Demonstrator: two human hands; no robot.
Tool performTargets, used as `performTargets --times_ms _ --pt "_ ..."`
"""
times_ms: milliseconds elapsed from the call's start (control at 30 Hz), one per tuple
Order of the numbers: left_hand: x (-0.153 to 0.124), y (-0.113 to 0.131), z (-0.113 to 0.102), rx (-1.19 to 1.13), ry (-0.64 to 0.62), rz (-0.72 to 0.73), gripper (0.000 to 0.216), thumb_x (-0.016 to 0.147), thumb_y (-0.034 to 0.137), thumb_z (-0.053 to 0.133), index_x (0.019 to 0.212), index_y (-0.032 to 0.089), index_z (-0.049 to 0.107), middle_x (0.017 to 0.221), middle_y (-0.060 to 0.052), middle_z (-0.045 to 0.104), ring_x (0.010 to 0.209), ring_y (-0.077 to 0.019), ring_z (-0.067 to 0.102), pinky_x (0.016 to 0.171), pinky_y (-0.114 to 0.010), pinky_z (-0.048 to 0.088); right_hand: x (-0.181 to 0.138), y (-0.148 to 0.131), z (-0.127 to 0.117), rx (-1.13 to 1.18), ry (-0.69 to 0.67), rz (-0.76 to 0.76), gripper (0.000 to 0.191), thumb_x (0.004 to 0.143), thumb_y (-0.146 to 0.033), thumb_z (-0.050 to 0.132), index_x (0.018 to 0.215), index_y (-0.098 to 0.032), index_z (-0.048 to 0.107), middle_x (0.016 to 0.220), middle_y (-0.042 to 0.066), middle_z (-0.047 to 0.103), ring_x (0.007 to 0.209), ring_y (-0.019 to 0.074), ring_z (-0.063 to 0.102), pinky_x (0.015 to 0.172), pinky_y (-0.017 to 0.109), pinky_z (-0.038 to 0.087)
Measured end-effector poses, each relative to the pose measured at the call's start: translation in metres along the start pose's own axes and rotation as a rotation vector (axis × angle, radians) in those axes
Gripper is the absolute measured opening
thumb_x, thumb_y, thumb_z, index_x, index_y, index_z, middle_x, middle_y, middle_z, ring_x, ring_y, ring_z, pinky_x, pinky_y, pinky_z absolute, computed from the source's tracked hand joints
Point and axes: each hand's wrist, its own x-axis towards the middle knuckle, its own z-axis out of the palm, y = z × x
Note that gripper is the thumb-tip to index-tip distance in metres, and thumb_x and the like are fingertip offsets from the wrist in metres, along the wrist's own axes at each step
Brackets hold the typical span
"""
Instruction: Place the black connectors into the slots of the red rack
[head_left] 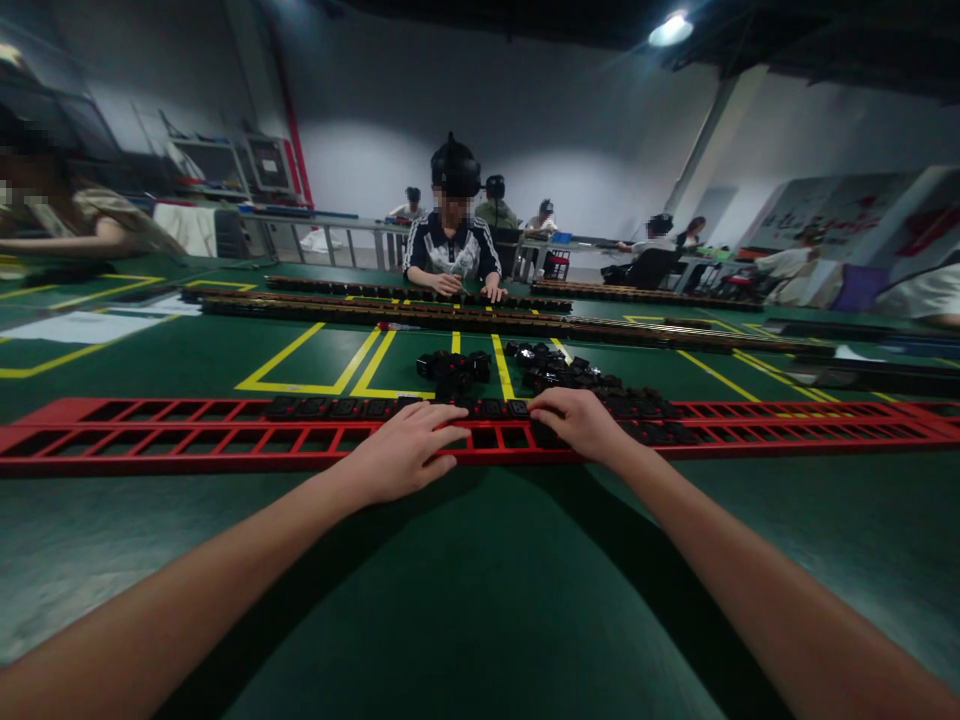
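— From the head view, where do we have our hands?

— Both rest on the long red rack (187, 435) lying across the green surface (480, 600). Our left hand (401, 455) lies flat, fingers (442, 437) stretched and narrow, holding nothing, steadying the rack. Our right hand (577, 420) curls over a slot; we cannot tell whether it pinches a piece.

— And the black parts?

— A loose pile (555, 370) sits just behind the rack, within easy reach; some slots are already filled (337, 407). A person (452, 240) opposite works at another rack.
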Motion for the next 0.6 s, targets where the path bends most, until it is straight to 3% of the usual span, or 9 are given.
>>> performTargets --times_ms 133,267,400,500,600 --pt "0.000 -0.001 0.000 -0.011 -0.003 0.002 0.035 0.096 0.028 0.055 0.130 0.022 0.061 0.150 -0.009 0.048 0.136 -0.0282 0.045 0.114 -0.049 0.035 -0.002 0.006 -0.010 -0.200 0.087 0.025 0.021 0.093 -0.026 0.054 0.094 -0.020 0.074 0.100 0.010 0.070 0.097 0.0245 0.062 0.087 0.037 0.047" --pt "-0.001 -0.001 0.000 -0.031 -0.007 -0.006 0.035 0.096 0.029 0.055 0.130 0.023 0.060 0.150 -0.009 0.048 0.137 -0.0277 0.044 0.115 -0.049 0.034 -0.004 0.023 -0.022 -0.456 0.171 0.289 0.029 0.096 -0.035 0.050 0.098 -0.019 0.074 0.115 0.015 0.066 0.107 0.0312 0.057 0.090 0.045 0.043" --pt "-0.001 -0.002 0.001 -0.039 0.005 0.002 0.034 0.096 0.029 0.056 0.129 0.023 0.061 0.150 -0.009 0.048 0.137 -0.0281 0.045 0.115 -0.050 0.034 -0.007 0.037 -0.024 -0.457 0.044 0.451 0.038 0.099 -0.044 0.042 0.113 -0.023 0.071 0.126 0.013 0.064 0.113 0.0339 0.054 0.090 0.050 0.042" --pt "0.000 -0.002 0.001 -0.029 0.003 0.001 0.035 0.095 0.029 0.058 0.129 0.023 0.062 0.150 -0.009 0.048 0.135 -0.0288 0.046 0.114 -0.050 0.035 -0.007 0.037 -0.022 -0.435 -0.055 0.444 0.042 0.101 -0.046 0.037 0.110 -0.023 0.072 0.123 0.012 0.066 0.112 0.0342 0.055 0.090 0.051 0.042" --pt "0.000 -0.001 0.001 -0.024 -0.004 0.001 0.035 0.095 0.028 0.058 0.129 0.022 0.062 0.150 -0.010 0.048 0.135 -0.0286 0.046 0.114 -0.050 0.035 -0.006 0.036 -0.020 -0.437 -0.045 0.425 0.039 0.100 -0.044 0.040 0.111 -0.022 0.071 0.122 0.012 0.067 0.113 0.0339 0.054 0.092 0.051 0.041"
